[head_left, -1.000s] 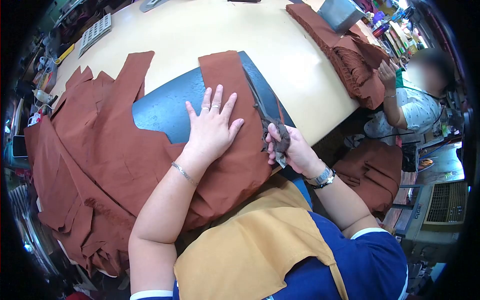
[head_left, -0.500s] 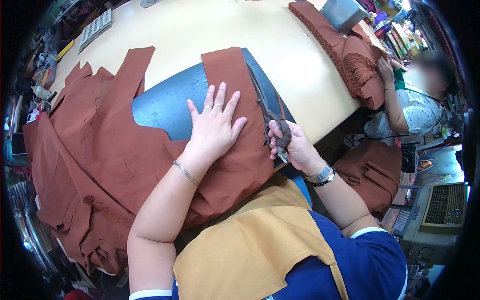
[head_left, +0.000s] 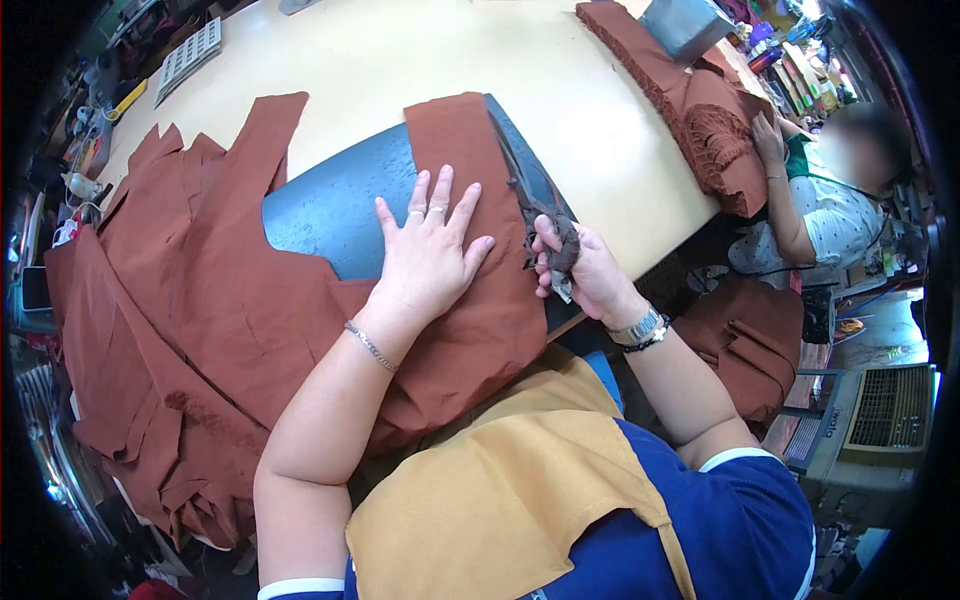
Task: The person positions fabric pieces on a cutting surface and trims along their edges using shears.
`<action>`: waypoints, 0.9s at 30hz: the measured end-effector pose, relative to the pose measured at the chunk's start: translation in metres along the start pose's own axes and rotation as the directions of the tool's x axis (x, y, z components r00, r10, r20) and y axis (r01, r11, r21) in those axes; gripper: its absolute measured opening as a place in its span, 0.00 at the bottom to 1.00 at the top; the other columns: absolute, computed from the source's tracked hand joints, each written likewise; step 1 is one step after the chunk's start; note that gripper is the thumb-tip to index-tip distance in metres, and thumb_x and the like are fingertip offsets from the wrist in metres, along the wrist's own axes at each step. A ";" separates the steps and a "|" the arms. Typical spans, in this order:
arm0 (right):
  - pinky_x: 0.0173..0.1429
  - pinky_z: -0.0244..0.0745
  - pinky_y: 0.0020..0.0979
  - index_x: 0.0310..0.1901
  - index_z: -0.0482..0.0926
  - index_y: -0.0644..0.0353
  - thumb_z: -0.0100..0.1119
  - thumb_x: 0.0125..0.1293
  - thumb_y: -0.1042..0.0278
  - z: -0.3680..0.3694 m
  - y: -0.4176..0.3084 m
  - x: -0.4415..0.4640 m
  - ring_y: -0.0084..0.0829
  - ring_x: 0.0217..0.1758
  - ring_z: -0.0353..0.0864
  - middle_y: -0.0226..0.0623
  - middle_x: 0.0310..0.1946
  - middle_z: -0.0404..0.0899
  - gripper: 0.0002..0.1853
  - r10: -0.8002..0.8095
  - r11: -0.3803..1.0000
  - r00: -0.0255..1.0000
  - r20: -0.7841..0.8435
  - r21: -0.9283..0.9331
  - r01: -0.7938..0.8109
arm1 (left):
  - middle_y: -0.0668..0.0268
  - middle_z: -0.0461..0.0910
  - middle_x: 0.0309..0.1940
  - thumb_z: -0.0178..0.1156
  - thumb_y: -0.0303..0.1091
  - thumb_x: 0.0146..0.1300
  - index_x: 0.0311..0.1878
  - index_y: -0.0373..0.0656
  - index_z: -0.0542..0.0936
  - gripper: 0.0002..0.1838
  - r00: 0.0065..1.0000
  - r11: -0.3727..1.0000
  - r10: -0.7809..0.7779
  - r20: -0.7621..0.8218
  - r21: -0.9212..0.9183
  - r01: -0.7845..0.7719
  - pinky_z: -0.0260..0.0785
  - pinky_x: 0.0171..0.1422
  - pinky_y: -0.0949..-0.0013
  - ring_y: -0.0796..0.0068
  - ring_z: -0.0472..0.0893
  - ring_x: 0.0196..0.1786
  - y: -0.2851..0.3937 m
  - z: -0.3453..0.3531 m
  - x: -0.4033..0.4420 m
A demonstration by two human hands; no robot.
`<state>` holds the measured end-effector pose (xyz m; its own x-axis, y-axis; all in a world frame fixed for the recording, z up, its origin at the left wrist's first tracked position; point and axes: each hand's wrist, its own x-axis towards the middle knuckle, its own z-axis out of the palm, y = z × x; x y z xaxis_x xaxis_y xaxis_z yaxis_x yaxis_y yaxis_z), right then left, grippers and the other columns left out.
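Observation:
Rust-brown fabric (head_left: 290, 280) is spread over the near side of the table and partly over a dark blue board (head_left: 345, 200). My left hand (head_left: 428, 245) lies flat on the fabric, fingers spread. My right hand (head_left: 583, 265) is closed around the cloth-wrapped handles of large scissors (head_left: 558, 243), at the right edge of the fabric strip. The blades point away from me along that edge; they look close together, and their tips are hard to make out.
At the right, a person (head_left: 815, 200) touches a stack of rust fabric (head_left: 700, 110) under a grey metal block (head_left: 685, 28). More fabric (head_left: 745, 345) lies below the table (head_left: 480, 50) edge. A white gridded object (head_left: 190, 60) sits at the back left.
Over the last half second my right hand and the scissors have moved slightly away from me along the fabric's edge. The other person's hand has lowered onto the stack since the earliest frame.

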<state>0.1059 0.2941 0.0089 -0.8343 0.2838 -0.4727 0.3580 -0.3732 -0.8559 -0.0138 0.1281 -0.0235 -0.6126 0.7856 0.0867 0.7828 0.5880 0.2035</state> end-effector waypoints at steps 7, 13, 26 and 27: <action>0.26 0.77 0.24 0.33 0.74 0.56 0.61 0.66 0.48 0.000 -0.005 0.004 0.19 0.20 0.77 0.26 0.21 0.75 0.18 -0.003 1.000 1.000 0.005 0.006 0.003 | 0.55 0.50 0.75 0.46 0.56 0.69 0.73 0.54 0.58 0.33 1.000 1.000 0.008 -0.013 0.011 -0.008 0.40 0.69 0.25 0.51 0.48 0.77 0.002 0.000 -0.001; 0.26 0.77 0.25 0.34 0.74 0.56 0.62 0.64 0.46 0.002 -0.012 0.015 0.19 0.20 0.76 0.27 0.21 0.74 0.20 0.032 0.999 0.999 -0.029 0.032 -0.031 | 0.54 0.51 0.75 0.46 0.56 0.69 0.73 0.53 0.60 0.33 0.999 1.000 0.028 -0.031 -0.001 -0.028 0.40 0.68 0.24 0.50 0.50 0.77 0.003 0.000 -0.003; 0.28 0.78 0.27 0.33 0.74 0.57 0.61 0.64 0.44 0.002 -0.018 0.021 0.19 0.22 0.76 0.26 0.23 0.74 0.21 0.004 1.000 0.999 -0.035 0.009 -0.003 | 0.54 0.51 0.75 0.47 0.56 0.68 0.72 0.52 0.61 0.33 0.999 0.999 0.044 -0.032 -0.019 -0.045 0.40 0.68 0.23 0.50 0.50 0.77 0.004 0.001 -0.005; 0.28 0.78 0.27 0.33 0.74 0.57 0.61 0.64 0.44 0.001 -0.018 0.025 0.19 0.22 0.76 0.26 0.23 0.74 0.21 0.001 1.000 0.999 -0.039 0.015 0.000 | 0.54 0.51 0.75 0.47 0.56 0.68 0.72 0.52 0.62 0.33 0.998 0.999 0.047 -0.030 -0.018 -0.048 0.40 0.68 0.23 0.50 0.50 0.77 0.005 0.001 -0.005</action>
<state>0.0786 0.3071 0.0127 -0.8173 0.3175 -0.4809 0.3516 -0.3866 -0.8526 -0.0068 0.1273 -0.0243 -0.5782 0.8062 0.1255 0.8090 0.5465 0.2164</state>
